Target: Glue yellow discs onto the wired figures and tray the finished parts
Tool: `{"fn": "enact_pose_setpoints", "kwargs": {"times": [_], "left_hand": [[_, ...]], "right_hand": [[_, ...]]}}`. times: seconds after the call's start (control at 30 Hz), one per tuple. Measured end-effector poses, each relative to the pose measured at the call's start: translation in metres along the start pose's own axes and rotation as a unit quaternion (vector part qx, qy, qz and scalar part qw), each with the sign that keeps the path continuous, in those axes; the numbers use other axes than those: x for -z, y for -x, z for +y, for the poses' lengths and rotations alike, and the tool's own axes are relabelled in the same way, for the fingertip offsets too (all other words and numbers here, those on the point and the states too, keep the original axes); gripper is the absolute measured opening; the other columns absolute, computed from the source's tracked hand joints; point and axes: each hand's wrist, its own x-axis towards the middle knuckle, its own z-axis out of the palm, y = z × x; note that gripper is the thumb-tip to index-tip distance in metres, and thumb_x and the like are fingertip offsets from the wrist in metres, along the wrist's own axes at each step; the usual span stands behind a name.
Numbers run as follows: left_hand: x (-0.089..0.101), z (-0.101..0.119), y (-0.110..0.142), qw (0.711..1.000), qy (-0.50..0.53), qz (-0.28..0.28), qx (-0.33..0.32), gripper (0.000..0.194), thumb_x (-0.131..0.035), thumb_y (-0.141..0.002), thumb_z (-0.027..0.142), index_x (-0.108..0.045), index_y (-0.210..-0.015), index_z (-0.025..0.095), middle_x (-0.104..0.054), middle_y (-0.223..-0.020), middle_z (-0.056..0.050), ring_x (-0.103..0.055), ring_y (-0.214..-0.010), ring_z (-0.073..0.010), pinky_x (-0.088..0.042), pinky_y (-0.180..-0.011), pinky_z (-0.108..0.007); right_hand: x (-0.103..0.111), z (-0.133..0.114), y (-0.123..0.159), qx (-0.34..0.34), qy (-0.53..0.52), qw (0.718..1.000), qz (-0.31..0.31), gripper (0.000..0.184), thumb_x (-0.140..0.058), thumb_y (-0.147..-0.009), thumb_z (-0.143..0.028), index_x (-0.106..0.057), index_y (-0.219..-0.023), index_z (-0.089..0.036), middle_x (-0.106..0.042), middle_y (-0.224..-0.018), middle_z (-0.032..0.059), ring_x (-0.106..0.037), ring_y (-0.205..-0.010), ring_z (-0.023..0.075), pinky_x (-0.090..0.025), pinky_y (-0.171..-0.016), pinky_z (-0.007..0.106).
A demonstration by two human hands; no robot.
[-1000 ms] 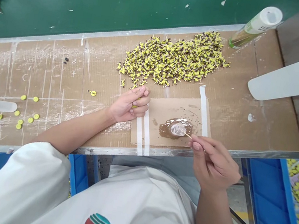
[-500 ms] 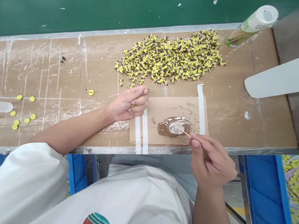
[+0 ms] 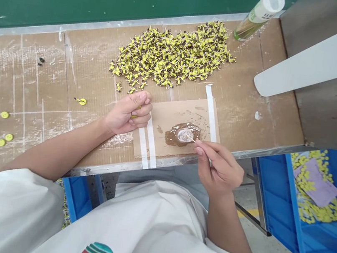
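Cardboard-topped bench (image 3: pixel 237 107), yellow-black heap (image 3: pixel 172 55) near 12 o'clock of the glossy puddle (image 3: pixel 172 138). Our view swings right; grips barely change, so we judge work continues at the puddle. Right hand (image 3: pixel 219 168), 4 o'clock, pinches a thin stick (image 3: pixel 192 139), tip at the white patch (image 3: pixel 182 136); left hand (image 3: pixel 128 113), 9 o'clock, clenches around a yellow piece (image 3: pixel 133 116).

Pale stick (image 3: pixel 192 139), tan cardboard (image 3: pixel 173 112), yellow-and-dark pile (image 3: pixel 172 55), white shirt (image 3: pixel 154 221) — teal-striped red emblem (image 3: pixel 99 251)
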Motion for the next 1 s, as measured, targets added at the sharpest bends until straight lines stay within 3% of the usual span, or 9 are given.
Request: {"fn": "enact_pose_setpoints", "kwargs": {"times": [0.23,0.53,0.83,0.93,1.0], "left_hand": [[-0.001,0.000,0.000,1.000,-0.019,-0.019,-0.014,0.025,-0.059,-0.096,0.034,-0.052,-0.077,0.018,-0.027,-0.050,0.010,-0.025,-0.034,-0.0033,-0.019,-0.037,-0.015],[-0.005,0.000,0.000,0.999,0.014,0.032,0.008,0.026,-0.055,-0.098,0.034,-0.050,-0.077,0.019,-0.024,-0.050,0.010,-0.026,-0.034,-0.0031,-0.018,-0.037,-0.015],[-0.003,0.001,0.000,1.000,-0.029,-0.003,-0.012,0.025,-0.059,-0.096,0.034,-0.054,-0.077,0.018,-0.026,-0.050,0.010,-0.024,-0.034,-0.0033,-0.021,-0.037,-0.014],[-0.002,-0.003,-0.001,0.999,-0.030,0.010,-0.005,0.025,-0.058,-0.096,0.035,-0.055,-0.078,0.019,-0.026,-0.050,0.010,-0.023,-0.034,-0.0037,-0.021,-0.037,-0.014],[0.001,-0.008,0.000,0.997,-0.073,-0.012,-0.031,0.027,-0.060,-0.094,0.041,-0.058,-0.079,0.018,-0.027,-0.050,0.009,-0.021,-0.036,-0.0040,-0.020,-0.038,-0.015]], "right_hand": [[0.000,0.003,0.005,0.037,0.032,0.999,0.003,0.049,-0.070,-0.083,-0.002,-0.068,-0.124,-0.027,-0.075,-0.098,0.0043,-0.072,-0.080,0.0164,-0.060,-0.069,0.027],[-0.002,0.005,0.009,0.043,0.045,0.998,0.006,0.048,-0.068,-0.084,-0.003,-0.067,-0.125,-0.029,-0.076,-0.097,0.0038,-0.072,-0.080,0.0163,-0.060,-0.069,0.028],[-0.006,0.006,0.018,0.050,0.028,0.998,0.004,0.055,-0.075,-0.076,0.000,-0.068,-0.124,-0.027,-0.075,-0.095,0.0042,-0.071,-0.076,0.0160,-0.060,-0.066,0.028],[-0.005,0.007,0.017,0.055,0.067,0.996,0.021,0.054,-0.078,-0.075,-0.002,-0.069,-0.123,-0.026,-0.075,-0.094,0.0049,-0.071,-0.074,0.0162,-0.059,-0.065,0.028],[-0.003,0.007,0.016,0.066,0.103,0.992,0.025,0.052,-0.079,-0.075,-0.003,-0.069,-0.122,-0.023,-0.076,-0.093,0.0055,-0.070,-0.073,0.0163,-0.059,-0.065,0.027]]}}
